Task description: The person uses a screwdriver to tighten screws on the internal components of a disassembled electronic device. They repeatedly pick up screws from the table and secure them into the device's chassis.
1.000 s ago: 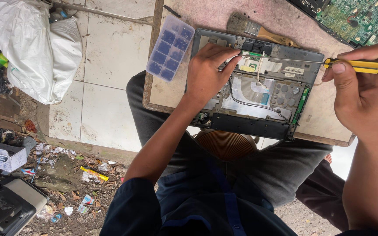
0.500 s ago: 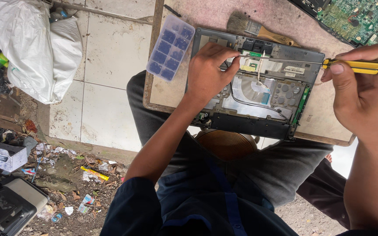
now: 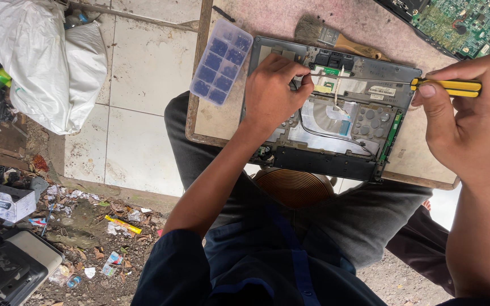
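On a worn wooden desk (image 3: 426,170), my left hand (image 3: 273,93) presses the opened grey laptop chassis (image 3: 341,122), right grip (image 3: 466,122) pinching a yellow-handled screwdriver (image 3: 449,86), internals still fitted.

Your right hand (image 3: 472,127) grips a yellow-and-black screwdriver (image 3: 446,86). The laptop chassis (image 3: 336,107) on your board is dark grey with silver foil inside and a green strip at its right edge. At the board's left edge lies a translucent blue compartment box (image 3: 221,62).
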